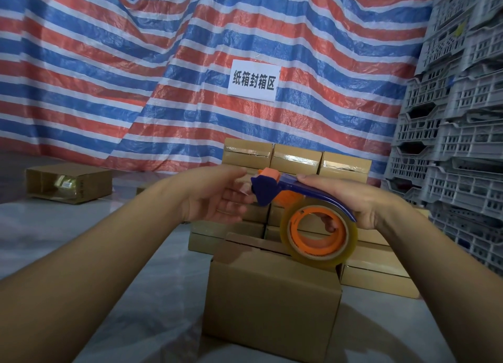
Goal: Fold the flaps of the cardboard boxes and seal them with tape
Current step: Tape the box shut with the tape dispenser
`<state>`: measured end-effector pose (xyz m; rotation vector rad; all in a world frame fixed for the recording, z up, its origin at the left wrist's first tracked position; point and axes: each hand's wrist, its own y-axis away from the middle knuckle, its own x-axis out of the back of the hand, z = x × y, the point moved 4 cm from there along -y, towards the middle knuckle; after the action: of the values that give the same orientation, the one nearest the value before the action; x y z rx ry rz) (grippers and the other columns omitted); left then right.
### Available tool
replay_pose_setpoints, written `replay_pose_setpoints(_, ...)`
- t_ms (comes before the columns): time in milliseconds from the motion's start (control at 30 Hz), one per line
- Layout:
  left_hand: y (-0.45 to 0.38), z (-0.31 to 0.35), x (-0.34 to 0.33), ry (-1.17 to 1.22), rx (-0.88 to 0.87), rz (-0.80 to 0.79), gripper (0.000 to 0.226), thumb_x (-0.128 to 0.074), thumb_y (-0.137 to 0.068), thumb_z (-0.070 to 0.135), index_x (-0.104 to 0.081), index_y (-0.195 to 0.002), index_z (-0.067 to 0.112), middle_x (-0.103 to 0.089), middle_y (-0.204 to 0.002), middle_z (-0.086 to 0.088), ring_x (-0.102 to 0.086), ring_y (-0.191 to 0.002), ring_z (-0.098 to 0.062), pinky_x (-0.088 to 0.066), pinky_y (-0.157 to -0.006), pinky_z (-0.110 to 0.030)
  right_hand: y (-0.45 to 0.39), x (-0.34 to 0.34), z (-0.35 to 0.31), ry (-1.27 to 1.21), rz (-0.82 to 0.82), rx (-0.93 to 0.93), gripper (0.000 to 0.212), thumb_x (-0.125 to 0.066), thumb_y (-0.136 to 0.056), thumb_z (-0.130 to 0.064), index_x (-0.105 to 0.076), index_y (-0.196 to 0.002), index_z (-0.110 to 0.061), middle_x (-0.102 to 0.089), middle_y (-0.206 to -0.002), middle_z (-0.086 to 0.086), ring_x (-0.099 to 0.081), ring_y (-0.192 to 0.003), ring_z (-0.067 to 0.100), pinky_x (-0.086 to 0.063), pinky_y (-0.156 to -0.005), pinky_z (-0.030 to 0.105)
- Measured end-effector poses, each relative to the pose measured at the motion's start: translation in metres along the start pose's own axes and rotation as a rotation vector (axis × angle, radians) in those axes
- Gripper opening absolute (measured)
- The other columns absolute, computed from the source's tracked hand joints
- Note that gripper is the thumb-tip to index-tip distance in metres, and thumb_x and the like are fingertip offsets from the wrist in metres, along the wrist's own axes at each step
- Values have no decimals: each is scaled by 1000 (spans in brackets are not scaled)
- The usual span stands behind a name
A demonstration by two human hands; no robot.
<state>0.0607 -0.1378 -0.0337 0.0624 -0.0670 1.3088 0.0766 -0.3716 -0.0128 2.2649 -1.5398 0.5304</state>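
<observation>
Gripped in the right hand (351, 199), fingers curled round its blue handle, the tape dispenser (299, 215) hangs above the box (272, 302), its clear roll just over the box's far right corner. Left hand (215, 196) is at the dispenser's orange-and-blue nose, fingers loosely bent; whether they pinch the tape end cannot be told. Sealed boxes (296, 158) are stacked behind.

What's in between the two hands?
The blue and orange tape dispenser, in the head view. The right hand grips its handle; the left hand fingers its front end, above the open cardboard box.
</observation>
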Motion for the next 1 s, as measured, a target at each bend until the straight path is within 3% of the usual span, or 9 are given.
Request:
replay_pose_setpoints(133, 3, -6, -1, -3, 0, -3, 27, -59, -95, 33, -65, -110, 10, -69, -76, -2, -67, -62, -12, -55, -57, -27, -1, 0, -1, 3, -6, -3, 78, -69, -68, -66, -63, -120, -8, -67, -70, 7, -59, -46, 14, -50, -42, 22)
replay_pose_setpoints(367, 5, -17, -8, 156, -37, 70, 10, -56, -97, 11, -63, -103, 11, -67, -69, 0, -63, -58, -11, -58, -60, -28, 0, -2, -5, 23, -30, -23, 75, -68, -71, -65, -60, -123, -11, -66, -66, 5, -58, -42, 13, -49, -41, 22)
replay_pose_setpoints(633, 1, -39, -25, 229, 28, 196, 12, -48, -96, -1, -55, -91, 8, -51, -72, -4, -48, -65, -12, -52, -93, -39, 4, -3, -26, 215, -156, -189, 87, -76, -57, -61, -57, -128, -14, -69, -74, 5, -62, -50, 11, -50, -44, 20)
replay_pose_setpoints(700, 0, -41, -24, 225, 53, 201, 12, -47, -97, -1, -53, -93, 8, -48, -71, -3, -45, -63, -11, -55, -89, -38, 5, -2, -25, 233, -165, -197, 88, -76, -55, -61, -57, -128, -16, -68, -73, 5, -61, -49, 12, -51, -44, 21)
replay_pose_setpoints(867, 0, -51, -18, 306, 79, 235, 15, -45, -98, -3, -53, -109, 2, -44, -71, -3, -42, -62, -11, -59, -70, -35, 9, -2, -21, 248, -185, -197, 67, -68, -69, -59, -54, -127, -29, -67, -70, 3, -60, -49, 11, -50, -45, 21)
replay_pose_setpoints(1000, -2, -55, -17, 358, 60, 293, 11, -44, -97, -5, -52, -97, 3, -43, -71, -4, -41, -59, -11, -60, -65, -34, 18, 5, -19, 286, -205, -247, 77, -72, -63, -59, -53, -130, -25, -65, -70, 4, -60, -48, 12, -50, -43, 21)
